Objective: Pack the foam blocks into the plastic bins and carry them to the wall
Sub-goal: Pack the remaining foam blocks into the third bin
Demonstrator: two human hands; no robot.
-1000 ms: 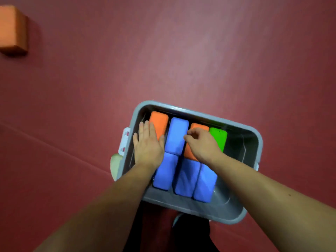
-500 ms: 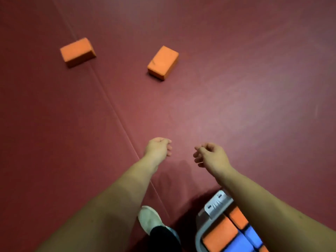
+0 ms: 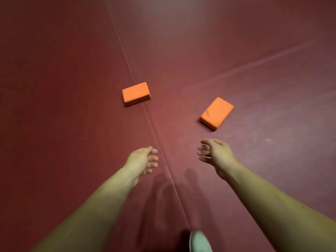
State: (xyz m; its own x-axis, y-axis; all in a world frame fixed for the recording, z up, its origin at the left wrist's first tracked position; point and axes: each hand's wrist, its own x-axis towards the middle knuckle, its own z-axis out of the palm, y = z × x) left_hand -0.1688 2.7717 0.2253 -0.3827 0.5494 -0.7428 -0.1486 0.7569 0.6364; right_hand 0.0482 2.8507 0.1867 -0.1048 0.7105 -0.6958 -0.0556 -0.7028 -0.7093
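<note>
Blocks [image 3: 136, 93] [image 3: 217, 113], orange, flat on floor [image 3: 72, 88]; both hands' [image 3: 142, 160] [image 3: 217, 154] grip loose, empty.

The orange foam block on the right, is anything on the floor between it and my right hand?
No. Only bare red floor lies between the right hand and the right orange foam block; the hand is empty.

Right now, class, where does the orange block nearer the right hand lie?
In the head view, that orange block lies flat on the red floor, ahead of the right hand, right of the floor seam.
</note>
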